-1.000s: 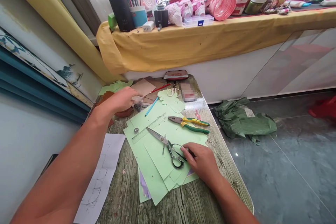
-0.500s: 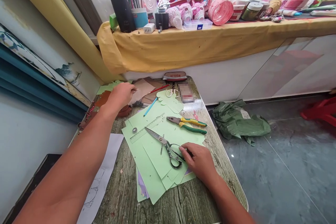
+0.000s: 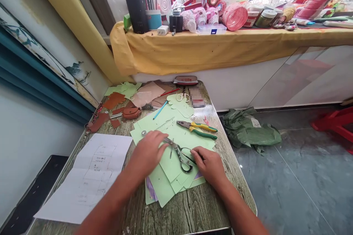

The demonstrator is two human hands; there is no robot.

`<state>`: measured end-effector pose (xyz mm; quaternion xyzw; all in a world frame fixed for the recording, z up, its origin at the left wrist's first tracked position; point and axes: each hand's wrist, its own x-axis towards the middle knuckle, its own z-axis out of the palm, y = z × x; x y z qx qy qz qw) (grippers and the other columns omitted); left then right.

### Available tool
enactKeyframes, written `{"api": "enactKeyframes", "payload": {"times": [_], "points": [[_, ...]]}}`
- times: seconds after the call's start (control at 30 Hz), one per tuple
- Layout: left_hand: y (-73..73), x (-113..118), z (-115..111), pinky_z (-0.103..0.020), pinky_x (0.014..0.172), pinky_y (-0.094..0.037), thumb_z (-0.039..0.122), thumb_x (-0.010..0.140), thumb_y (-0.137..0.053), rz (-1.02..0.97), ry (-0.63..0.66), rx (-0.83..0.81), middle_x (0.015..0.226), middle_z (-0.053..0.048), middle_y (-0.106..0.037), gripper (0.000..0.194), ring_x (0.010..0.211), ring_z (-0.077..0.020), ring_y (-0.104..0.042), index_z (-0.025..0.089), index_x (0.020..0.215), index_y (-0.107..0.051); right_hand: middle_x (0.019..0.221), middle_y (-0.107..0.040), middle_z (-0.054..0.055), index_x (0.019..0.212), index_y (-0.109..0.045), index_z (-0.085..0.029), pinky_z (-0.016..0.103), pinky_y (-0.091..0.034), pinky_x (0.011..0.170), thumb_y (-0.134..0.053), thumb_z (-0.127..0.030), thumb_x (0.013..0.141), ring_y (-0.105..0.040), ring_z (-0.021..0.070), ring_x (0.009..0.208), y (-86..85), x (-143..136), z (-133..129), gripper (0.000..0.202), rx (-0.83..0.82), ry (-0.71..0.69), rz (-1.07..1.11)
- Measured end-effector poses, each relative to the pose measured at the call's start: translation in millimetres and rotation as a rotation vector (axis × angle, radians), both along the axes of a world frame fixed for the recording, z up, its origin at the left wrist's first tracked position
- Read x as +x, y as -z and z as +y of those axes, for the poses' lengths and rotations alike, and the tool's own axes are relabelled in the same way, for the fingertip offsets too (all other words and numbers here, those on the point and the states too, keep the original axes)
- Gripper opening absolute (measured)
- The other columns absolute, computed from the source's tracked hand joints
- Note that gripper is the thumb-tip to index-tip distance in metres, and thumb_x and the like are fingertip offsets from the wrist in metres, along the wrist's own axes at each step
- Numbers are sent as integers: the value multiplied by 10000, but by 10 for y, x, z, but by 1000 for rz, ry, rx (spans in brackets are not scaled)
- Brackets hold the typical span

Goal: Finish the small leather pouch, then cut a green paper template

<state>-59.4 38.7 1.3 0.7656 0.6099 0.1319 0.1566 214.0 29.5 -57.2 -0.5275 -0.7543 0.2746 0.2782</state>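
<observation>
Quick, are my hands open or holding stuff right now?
Left hand: loosely bent over the blade end of the scissors; can't tell if holding anything.
Right hand: curled at the scissors' handle end; grip unclear.

From here I count one pair of dark-handled scissors (image 3: 176, 149), one of pliers (image 3: 190, 128) at its one o'clock, one blue stick (image 3: 160, 110) at eleven.

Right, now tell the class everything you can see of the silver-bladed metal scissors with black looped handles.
The silver-bladed, black-handled metal scissors lie on pale green paper sheets, blades pointing up and left in the picture. A round pivot joins the halves; the handles end in two loops with shiny edges. The right hand is at the farther loop, partly hiding it. The left hand hides the blade tips; whether it grips them is unclear.
</observation>
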Motion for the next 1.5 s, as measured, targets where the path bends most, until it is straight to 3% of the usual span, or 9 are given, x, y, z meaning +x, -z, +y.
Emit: {"api": "enactKeyframes", "payload": {"times": [0.17, 0.33, 0.43, 0.63, 0.83, 1.0, 1.13, 1.33, 1.5], "points": [[240, 545, -417, -552, 1173, -495, 250, 1000, -668, -47, 61, 65, 1571, -153, -609, 492, 1398, -354, -582, 248, 1488, -610, 796, -808, 42, 886, -770, -228, 314, -510, 683, -550, -427, 1078, -731, 227, 697, -33, 26, 7, 354, -1, 71, 98], [150, 653, -594, -508, 989, -563, 241, 1036, -591, -13, 66, -29, 1182, -123, -746, 203, 1111, -323, -688, 254, 1196, -716, 733, -764, 47, 905, -770, -203, 311, -510, 606, -522, -501, 1080, -681, 230, 642, -34, 57, 19, 425, 3, 201, 189], [38, 545, -542, -482, 922, -549, 302, 1078, -541, 82, -53, -86, 1096, -123, -745, 182, 1062, -326, -687, 237, 1066, -711, 689, -725, 36, 926, -780, -187, 310, -494, 589, -527, -543, 1074, -646, 226, 616, -25, 62, 21, 461, -1, 260, 229], [-27, 516, -215, -437, 844, -518, 549, 1044, -619, 221, -200, -236, 1096, -167, -745, 359, 1074, -356, -717, 200, 1086, -690, 779, -781, 69, 899, -794, -190, 326, -527, 648, -550, -603, 1052, -688, 245, 695, -37, 44, 16, 503, -16, 278, 278], [58, 533, -99, -386, 800, -481, 346, 1061, -589, 149, -220, -262, 1094, -132, -768, 165, 1075, -312, -739, 226, 1001, -686, 719, -752, 62, 882, -798, -191, 333, -504, 606, -550, -702, 1027, -655, 245, 643, -52, 35, 14, 586, -13, 278, 292], [45, 326, -116, -368, 752, -460, 370, 1069, -535, 88, -249, -242, 1001, -73, -797, 231, 963, -268, -750, 251, 948, -691, 659, -698, 45, 870, -794, -195, 338, -477, 576, -554, -723, 1016, -618, 244, 599, -50, 53, 18, 598, -18, 275, 291], [-39, -96, -50, -352, 716, -434, 439, 1085, -487, 33, -354, -171, 1005, -47, -813, 289, 918, -250, -742, 265, 978, -692, 642, -684, 40, 879, -797, -195, 336, -462, 563, -542, -708, 1025, -605, 243, 584, -37, 72, 26, 591, -26, 272, 277], [-96, -765, 338, -353, 739, -455, 392, 1052, -533, 102, -493, -109, 987, -82, -817, 242, 940, -278, -741, 240, 948, -690, 789, -798, 78, 882, -799, -210, 351, -522, 657, -553, -655, 1035, -703, 276, 705, -51, 65, 21, 531, -38, 228, 251], [26, -844, 682, -379, 771, -470, 355, 1040, -539, 184, -479, -69, 1114, -126, -800, 219, 1041, -316, -735, 221, 1013, -711, 809, -820, 85, 881, -791, -217, 355, -528, 660, -553, -646, 1035, -735, 284, 716, -66, 45, 15, 514, -37, 198, 215]]}}
